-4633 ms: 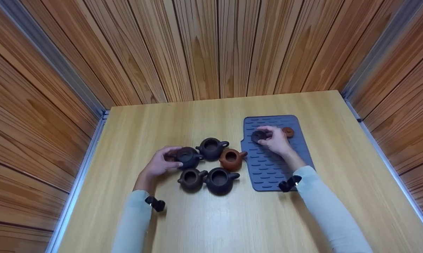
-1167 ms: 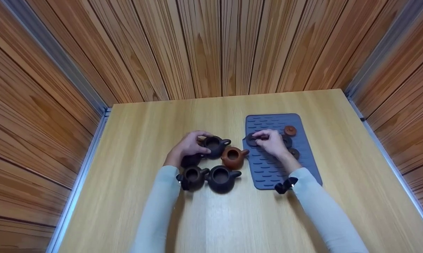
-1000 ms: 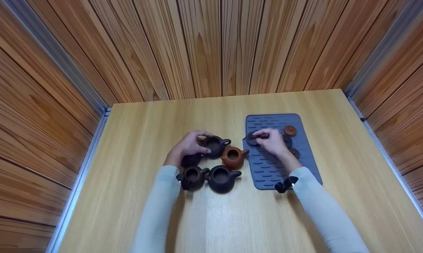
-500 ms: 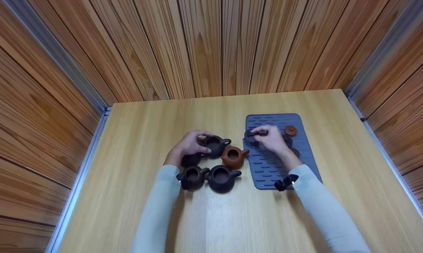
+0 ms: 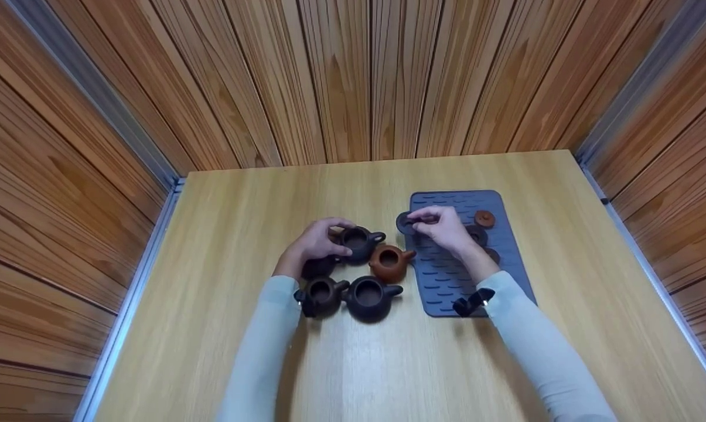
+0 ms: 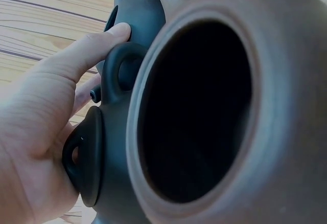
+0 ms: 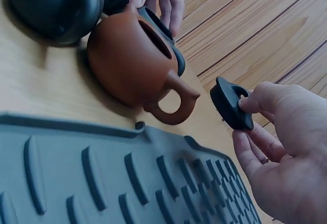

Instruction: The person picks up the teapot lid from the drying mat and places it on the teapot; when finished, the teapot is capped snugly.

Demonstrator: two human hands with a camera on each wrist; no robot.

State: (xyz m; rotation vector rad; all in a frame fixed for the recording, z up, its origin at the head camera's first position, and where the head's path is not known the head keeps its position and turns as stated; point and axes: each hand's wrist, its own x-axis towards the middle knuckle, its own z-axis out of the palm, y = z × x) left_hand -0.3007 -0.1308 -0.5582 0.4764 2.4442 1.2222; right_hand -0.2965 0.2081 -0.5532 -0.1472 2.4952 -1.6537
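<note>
My left hand [image 5: 323,239] grips the open black teapot [image 5: 360,253] at the back, thumb on its near side. Below that hand, a dark teapot with its lid [image 6: 92,157] on is mostly hidden in the head view. My right hand [image 5: 443,228] pinches a black teapot lid [image 7: 230,104] by its looped knob, holding it tilted in the air at the mat's left edge. Lidless teapots stand close by: a reddish-brown one [image 5: 388,264], a dark brown one [image 5: 322,297] and a larger black one [image 5: 370,300].
A grey ribbed drying mat [image 5: 446,287] lies on the right of the wooden table [image 5: 353,369]. On it are an orange-brown lid [image 5: 484,218], a dark lid [image 5: 477,235] and another dark lid [image 5: 493,255], partly hidden by the right wrist. Wooden walls surround the table.
My right hand has lifted the black lid off the mat and carried it left. Since the oldest frame, my left hand has shifted from the lidded teapot to the back one; dark lids now lie on the mat.
</note>
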